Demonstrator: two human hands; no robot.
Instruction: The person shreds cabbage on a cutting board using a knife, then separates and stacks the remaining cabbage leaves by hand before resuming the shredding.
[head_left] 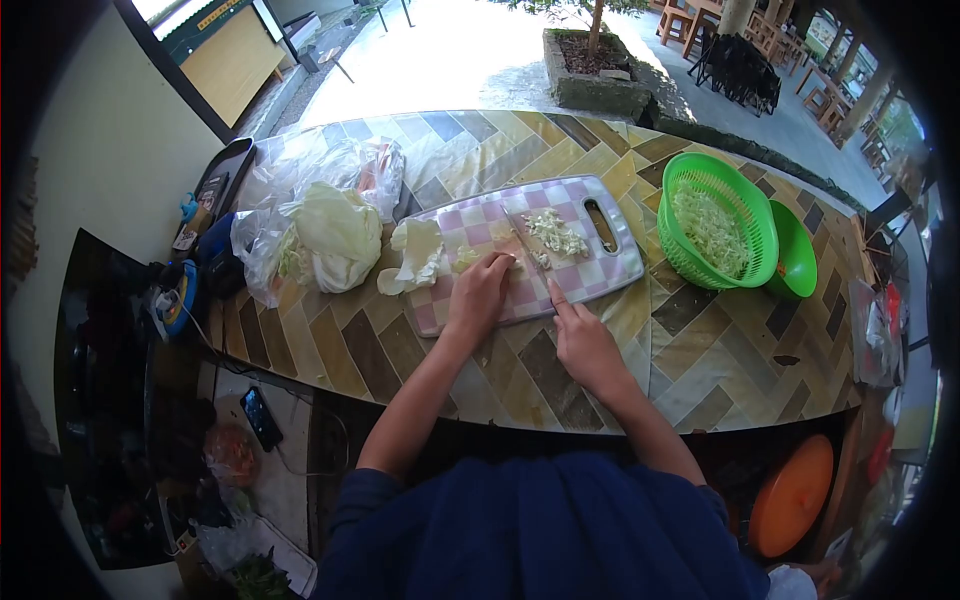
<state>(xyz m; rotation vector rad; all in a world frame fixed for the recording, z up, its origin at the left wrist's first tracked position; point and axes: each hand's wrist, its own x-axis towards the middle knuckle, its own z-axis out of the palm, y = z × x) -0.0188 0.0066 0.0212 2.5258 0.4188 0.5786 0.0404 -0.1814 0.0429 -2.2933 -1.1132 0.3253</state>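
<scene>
My right hand point(588, 345) is closed round the handle of a knife point(528, 245), whose blade points away across a pink-and-white checked cutting board point(465, 215). To the left of the blade, my left hand point(482, 292) presses its bent fingers down on a pale cabbage piece, mostly hidden under the fingertips. Chopped cabbage point(556, 234) lies in a small heap right of the blade. Loose cabbage leaves point(418, 252) rest over the board's left edge. A large part-cut cabbage point(338, 240) sits beside the board, next to clear plastic bags point(268, 245).
On the right stands a green basket point(762, 235) of shredded cabbage, with a green bowl point(797, 262) against it. A black tray point(233, 160) is at the table's left end. Below are a phone point(261, 417) and an orange round lid point(795, 495).
</scene>
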